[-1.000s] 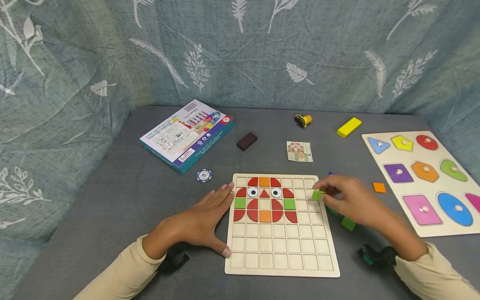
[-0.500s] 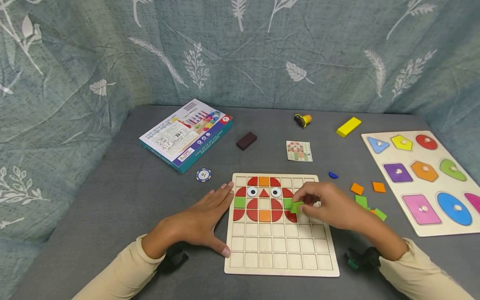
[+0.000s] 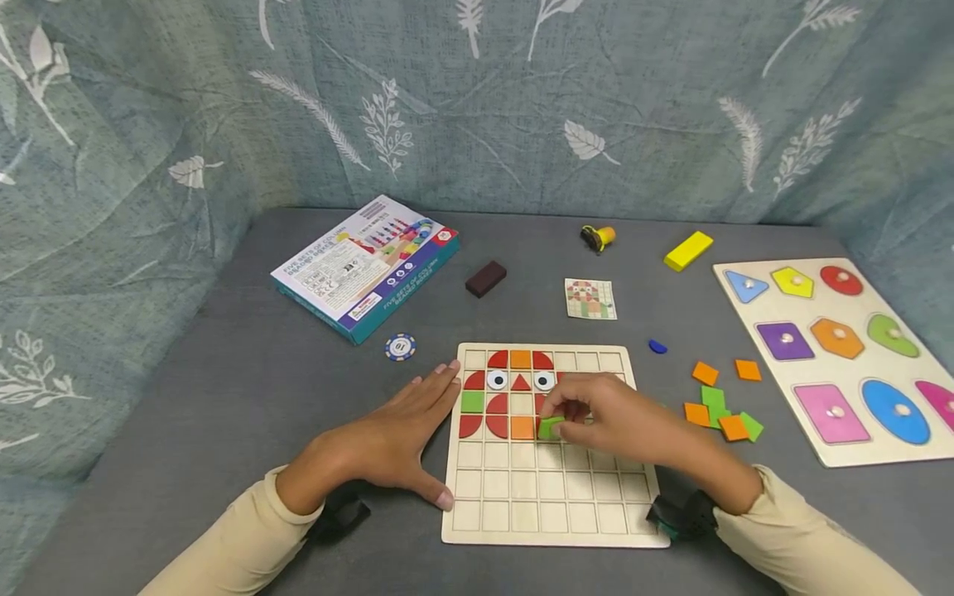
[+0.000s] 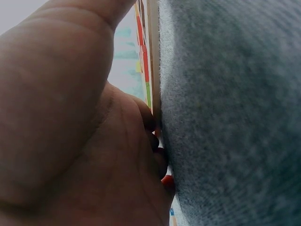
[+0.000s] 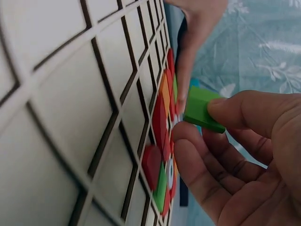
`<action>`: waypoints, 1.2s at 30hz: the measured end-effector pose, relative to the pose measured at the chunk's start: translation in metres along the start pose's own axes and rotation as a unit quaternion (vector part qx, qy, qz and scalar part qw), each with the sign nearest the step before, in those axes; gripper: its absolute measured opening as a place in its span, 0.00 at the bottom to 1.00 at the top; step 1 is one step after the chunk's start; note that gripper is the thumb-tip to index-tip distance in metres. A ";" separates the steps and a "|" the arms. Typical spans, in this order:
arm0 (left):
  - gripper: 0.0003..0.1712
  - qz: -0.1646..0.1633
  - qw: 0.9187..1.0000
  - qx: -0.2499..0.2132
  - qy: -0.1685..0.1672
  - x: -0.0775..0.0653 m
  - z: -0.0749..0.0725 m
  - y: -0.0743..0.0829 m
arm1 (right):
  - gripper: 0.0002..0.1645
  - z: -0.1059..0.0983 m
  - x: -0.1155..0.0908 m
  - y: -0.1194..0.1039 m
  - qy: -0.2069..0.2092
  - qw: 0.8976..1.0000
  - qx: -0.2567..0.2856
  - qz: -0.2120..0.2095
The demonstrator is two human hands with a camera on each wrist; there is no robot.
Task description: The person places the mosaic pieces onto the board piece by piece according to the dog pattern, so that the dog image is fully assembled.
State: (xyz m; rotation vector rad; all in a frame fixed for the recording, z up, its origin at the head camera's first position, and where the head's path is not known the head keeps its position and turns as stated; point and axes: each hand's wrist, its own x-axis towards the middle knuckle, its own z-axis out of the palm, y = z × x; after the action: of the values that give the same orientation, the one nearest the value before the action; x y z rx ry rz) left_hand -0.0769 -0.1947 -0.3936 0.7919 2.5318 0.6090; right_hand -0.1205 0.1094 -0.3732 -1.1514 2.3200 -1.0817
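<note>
A wooden grid board (image 3: 551,523) lies in front of me, its upper rows holding red, orange and green pieces and two eye pieces (image 3: 497,380). My right hand (image 3: 614,418) pinches a green square tile (image 3: 551,427) between thumb and fingers, over the board's middle. In the right wrist view this green tile (image 5: 201,109) is held apart from the grid surface. Spread along the board's left edge, my left hand (image 3: 387,439) touches it with fingertips and thumb. Pieces on the board's right side are partly hidden behind my right hand.
Loose orange and green tiles (image 3: 713,397) and a blue piece (image 3: 657,347) lie right of the board. Behind it are a pattern card (image 3: 590,299), a dark brown block (image 3: 486,280) and a yellow block (image 3: 688,251). A box (image 3: 365,269), a poker chip (image 3: 400,347) and a shape puzzle (image 3: 827,397) stand around.
My right hand has carried the green tile leftward from the board's right edge to over its middle, uncovering the loose tiles. The left hand stays at the board's left edge.
</note>
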 end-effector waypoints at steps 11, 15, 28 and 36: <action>0.78 0.010 1.000 0.007 0.007 0.000 -0.002 0.000 | 0.11 0.017 0.015 -0.012 -0.038 0.999 -0.002 -0.012; 0.78 0.007 1.000 0.009 0.006 0.001 -0.002 0.001 | 0.11 0.022 0.017 -0.013 -0.052 0.999 -0.001 -0.015; 0.78 0.000 1.000 0.006 0.013 -0.001 0.001 -0.001 | 0.08 0.030 0.019 -0.014 -0.052 0.998 -0.042 0.008; 0.78 0.002 1.000 0.007 0.011 0.000 0.002 -0.001 | 0.10 0.032 0.017 -0.014 -0.044 0.995 -0.087 0.013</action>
State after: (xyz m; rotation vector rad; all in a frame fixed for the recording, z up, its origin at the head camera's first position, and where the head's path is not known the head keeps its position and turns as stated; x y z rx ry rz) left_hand -0.0760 -0.1951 -0.3952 0.7995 2.5580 0.6046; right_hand -0.1049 0.0751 -0.3829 -1.2007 2.3912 -0.8141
